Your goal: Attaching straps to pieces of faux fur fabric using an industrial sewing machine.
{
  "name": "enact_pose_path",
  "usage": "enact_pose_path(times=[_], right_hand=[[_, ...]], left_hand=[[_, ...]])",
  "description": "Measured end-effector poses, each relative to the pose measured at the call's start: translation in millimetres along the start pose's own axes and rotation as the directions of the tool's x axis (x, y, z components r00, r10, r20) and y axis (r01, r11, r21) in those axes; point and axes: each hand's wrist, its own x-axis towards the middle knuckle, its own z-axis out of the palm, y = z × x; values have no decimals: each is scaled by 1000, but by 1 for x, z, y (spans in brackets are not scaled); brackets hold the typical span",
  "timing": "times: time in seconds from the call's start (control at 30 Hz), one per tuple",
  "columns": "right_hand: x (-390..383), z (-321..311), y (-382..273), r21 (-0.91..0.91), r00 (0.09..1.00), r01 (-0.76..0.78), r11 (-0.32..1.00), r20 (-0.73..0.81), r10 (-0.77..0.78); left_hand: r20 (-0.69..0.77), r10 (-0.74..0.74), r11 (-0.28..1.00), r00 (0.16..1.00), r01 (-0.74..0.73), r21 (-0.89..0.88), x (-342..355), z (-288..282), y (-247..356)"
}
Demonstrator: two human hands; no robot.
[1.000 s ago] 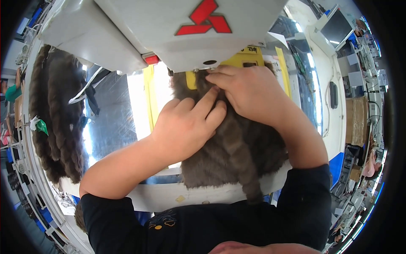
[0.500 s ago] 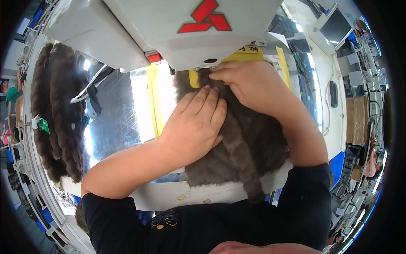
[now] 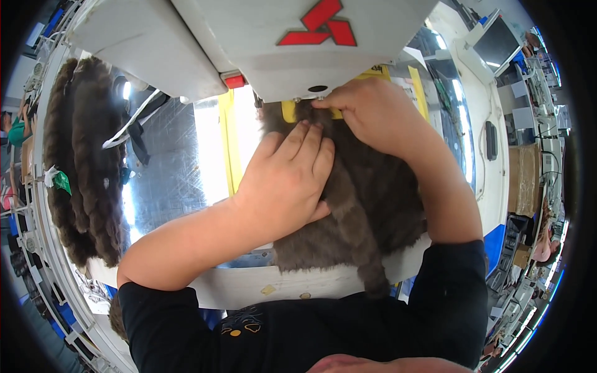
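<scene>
A brown fur piece [image 3: 317, 252] lies on the worktable under the head of a white sewing machine [image 3: 273, 68]. On top of it runs a narrower fur strip [image 3: 356, 230], from the machine down over the table's front edge. My left hand [image 3: 289, 168] rests flat on the strip, fingers stretched toward the machine and thumb out to the side. My right hand [image 3: 373, 118] is beside the machine's lower edge, its index finger and thumb at the strip's far end and its other fingers curled. The stitching point is hidden below the machine head.
Several long brown fur strips [image 3: 93, 161] lie at the left, with a green-and-white scrap [image 3: 60, 180] on them. A white cord [image 3: 132, 121] hangs nearby. Yellow tape [image 3: 229, 149] marks the shiny metal tabletop [image 3: 171, 168]. A monitor [image 3: 494, 46] stands at the far right.
The machine head sits slightly farther right in the picture. My right hand's fingertips have shifted a little farther away and right. My left hand stays flat on the fur strip.
</scene>
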Motion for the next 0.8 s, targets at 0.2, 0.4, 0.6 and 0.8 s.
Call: enact_pose_path(times=[0.2,0.4,0.6,0.8], right_hand=[[6,0,4,48,1000,-26,999,2,25],[10,1,11,35,999,5,999,-42,-3],[16,4,12,107,992,-23,994,-125,37],[23,15,17,146,980,-5,989,-198,34]], left_hand=[[-11,-25,1000,1000,25,17,3,2,-3],[-37,-48,999,998,48,14,6,3,-7],[-3,-121,992,993,121,-46,9,6,-12],[-15,-118,993,993,118,5,6,1,-16]])
